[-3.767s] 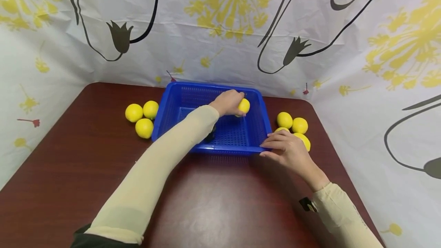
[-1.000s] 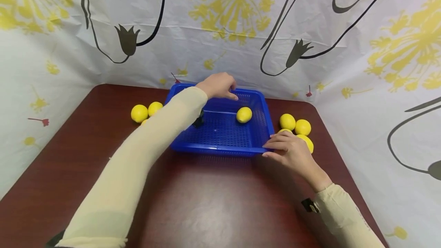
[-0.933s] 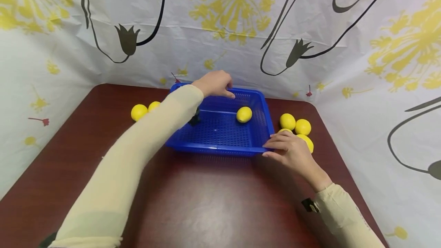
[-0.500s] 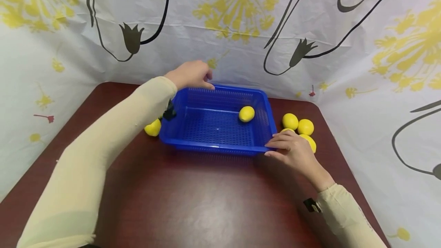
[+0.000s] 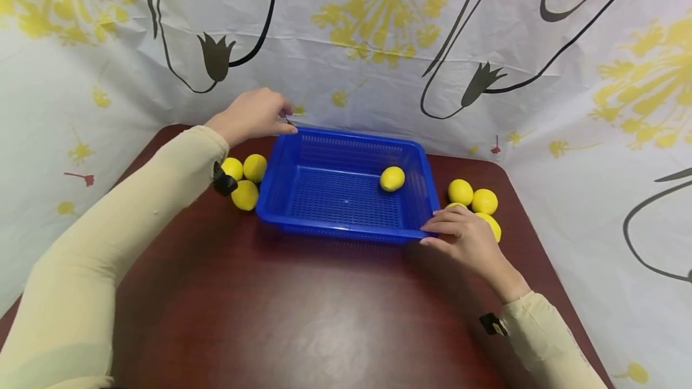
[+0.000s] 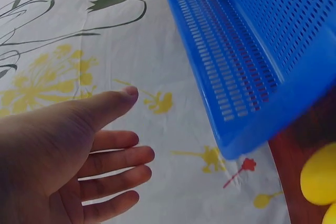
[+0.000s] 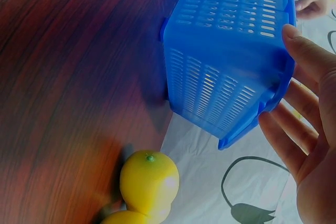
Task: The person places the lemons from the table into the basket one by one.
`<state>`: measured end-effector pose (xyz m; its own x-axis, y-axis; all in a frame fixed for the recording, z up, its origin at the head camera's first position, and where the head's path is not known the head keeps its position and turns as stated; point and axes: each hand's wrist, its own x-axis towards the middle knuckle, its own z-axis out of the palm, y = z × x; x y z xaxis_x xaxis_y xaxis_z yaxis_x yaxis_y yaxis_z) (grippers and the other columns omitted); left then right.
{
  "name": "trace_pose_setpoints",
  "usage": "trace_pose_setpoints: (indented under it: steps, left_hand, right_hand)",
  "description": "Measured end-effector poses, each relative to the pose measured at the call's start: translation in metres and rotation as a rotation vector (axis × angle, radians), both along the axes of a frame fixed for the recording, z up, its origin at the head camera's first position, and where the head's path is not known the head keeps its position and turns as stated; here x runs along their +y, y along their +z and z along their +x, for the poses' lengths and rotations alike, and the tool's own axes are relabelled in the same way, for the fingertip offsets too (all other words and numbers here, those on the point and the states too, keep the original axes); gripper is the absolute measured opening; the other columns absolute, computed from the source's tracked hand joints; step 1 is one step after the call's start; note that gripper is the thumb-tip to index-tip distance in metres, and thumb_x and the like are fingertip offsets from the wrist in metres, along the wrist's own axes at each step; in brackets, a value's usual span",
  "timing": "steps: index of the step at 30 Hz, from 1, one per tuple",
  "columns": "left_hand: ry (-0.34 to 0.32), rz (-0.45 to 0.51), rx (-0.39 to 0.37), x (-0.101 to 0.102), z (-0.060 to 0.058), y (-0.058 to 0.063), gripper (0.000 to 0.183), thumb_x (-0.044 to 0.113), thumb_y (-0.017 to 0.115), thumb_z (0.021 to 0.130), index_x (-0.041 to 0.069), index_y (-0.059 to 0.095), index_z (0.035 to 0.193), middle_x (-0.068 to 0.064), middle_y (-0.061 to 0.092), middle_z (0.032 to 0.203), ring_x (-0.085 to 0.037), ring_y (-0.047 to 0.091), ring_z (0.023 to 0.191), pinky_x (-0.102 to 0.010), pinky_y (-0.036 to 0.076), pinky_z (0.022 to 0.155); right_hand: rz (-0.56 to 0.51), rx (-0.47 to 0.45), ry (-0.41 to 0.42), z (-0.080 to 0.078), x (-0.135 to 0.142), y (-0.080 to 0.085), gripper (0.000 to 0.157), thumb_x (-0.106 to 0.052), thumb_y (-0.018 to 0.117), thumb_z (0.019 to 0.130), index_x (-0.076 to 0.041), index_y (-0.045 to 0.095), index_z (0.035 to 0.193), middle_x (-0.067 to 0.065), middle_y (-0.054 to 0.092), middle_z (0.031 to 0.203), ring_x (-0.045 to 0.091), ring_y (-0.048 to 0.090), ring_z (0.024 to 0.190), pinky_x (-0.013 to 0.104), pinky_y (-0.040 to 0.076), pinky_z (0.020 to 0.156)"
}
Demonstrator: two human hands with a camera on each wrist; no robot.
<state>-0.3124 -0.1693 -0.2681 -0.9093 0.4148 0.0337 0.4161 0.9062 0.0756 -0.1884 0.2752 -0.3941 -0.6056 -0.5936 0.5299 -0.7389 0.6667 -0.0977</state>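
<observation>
Blue basket; right hand grips its rim; left hand relaxed, empty, clear of it

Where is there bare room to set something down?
Free: the table in front of the basket, between the sleeves, and the basket floor left of its single lemon. Crowded: the left side, with three lemons, and the right, where four visible lemons cluster by the right hand.

A flower-printed white sheet hangs behind and beside a glossy reddish-brown table.
</observation>
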Motion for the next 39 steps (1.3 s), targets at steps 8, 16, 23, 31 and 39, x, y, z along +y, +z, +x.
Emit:
trace_pose_setpoints:
  steps: [8, 16, 23, 31, 39]
  left_hand:
    - [0.072, -0.005, 0.009, -0.026, 0.024, -0.008, 0.051, 0.045, 0.065, 0.093, 0.005, 0.066, 0.126, -0.017, 0.069, 0.124, -0.036, 0.063, 0.114, -0.052, 0.053, 0.098]
    - [0.142, 0.063, 0.018, -0.046, 0.040, -0.025, 0.051, 0.043, 0.066, 0.093, 0.003, 0.065, 0.124, -0.019, 0.070, 0.121, -0.037, 0.065, 0.111, -0.053, 0.053, 0.096]
    - [0.230, 0.113, 0.026, -0.053, 0.053, -0.058, 0.054, 0.043, 0.067, 0.092, -0.001, 0.066, 0.123, -0.022, 0.069, 0.122, -0.039, 0.065, 0.110, -0.054, 0.054, 0.094]
    - [0.274, 0.128, 0.057, -0.057, 0.063, -0.094, 0.051, 0.042, 0.071, 0.089, -0.003, 0.069, 0.114, -0.021, 0.073, 0.105, -0.034, 0.067, 0.092, -0.050, 0.058, 0.079]
    - [0.279, 0.132, 0.074, -0.061, 0.069, -0.119, 0.045, 0.046, 0.072, 0.087, 0.002, 0.069, 0.091, -0.006, 0.051, 0.065, -0.023, 0.052, 0.064, -0.032, 0.043, 0.051]
  right_hand:
    - [-0.008, 0.011, -0.009, 0.002, -0.001, 0.000, 0.034, -0.026, 0.093, 0.061, -0.020, 0.080, 0.092, -0.004, 0.077, 0.091, 0.018, 0.066, 0.100, 0.030, 0.052, 0.085]
    - [-0.018, 0.005, -0.005, 0.002, -0.002, -0.001, 0.033, -0.027, 0.092, 0.062, -0.018, 0.080, 0.092, -0.002, 0.077, 0.090, 0.020, 0.067, 0.100, 0.027, 0.051, 0.087]
    - [-0.023, -0.012, -0.004, 0.002, -0.003, 0.000, 0.034, -0.026, 0.092, 0.062, -0.017, 0.080, 0.093, -0.001, 0.077, 0.091, 0.022, 0.067, 0.100, 0.019, 0.048, 0.090]
    - [-0.034, -0.010, -0.004, 0.002, -0.003, -0.001, 0.032, -0.025, 0.092, 0.063, -0.017, 0.080, 0.092, -0.002, 0.077, 0.090, 0.021, 0.067, 0.100, 0.010, 0.044, 0.094]
    - [-0.043, -0.006, 0.008, 0.002, -0.004, -0.002, 0.031, -0.023, 0.092, 0.063, -0.016, 0.080, 0.091, -0.002, 0.077, 0.089, 0.022, 0.068, 0.099, 0.003, 0.039, 0.098]
